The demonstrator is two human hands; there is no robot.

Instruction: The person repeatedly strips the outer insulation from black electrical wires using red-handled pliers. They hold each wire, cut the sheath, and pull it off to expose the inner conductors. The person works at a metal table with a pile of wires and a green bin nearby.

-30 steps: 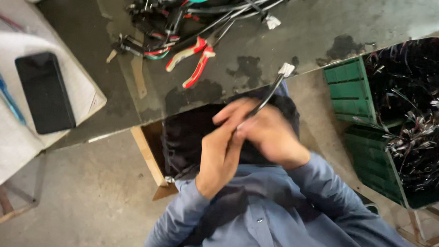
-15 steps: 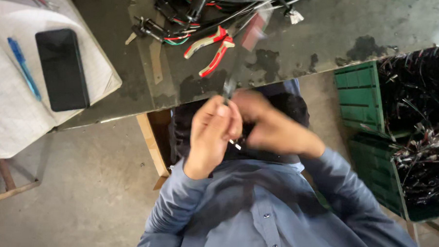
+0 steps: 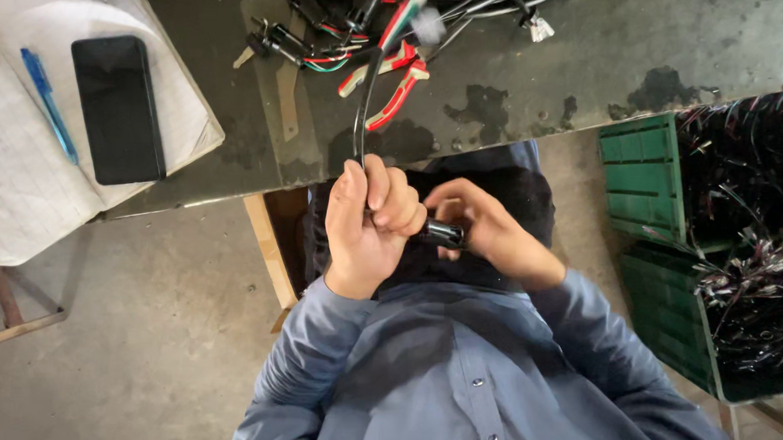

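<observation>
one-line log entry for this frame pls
left hand: fist around black cable | right hand: pinching black tape roll | bench: red-handled pliers, wire pile | side: green crates

The person wears a long-sleeved work shirt [image 3: 482, 371] in a muted grey-blue, buttoned down the front with small dark round buttons. A stitched placket runs along the button line. Both sleeves [image 3: 318, 347] reach to the wrists and crease in soft folds. Below the shirt lies dark, nearly black clothing [image 3: 514, 198] over the lap. Both hands [image 3: 370, 215] are bare, without gloves.
</observation>
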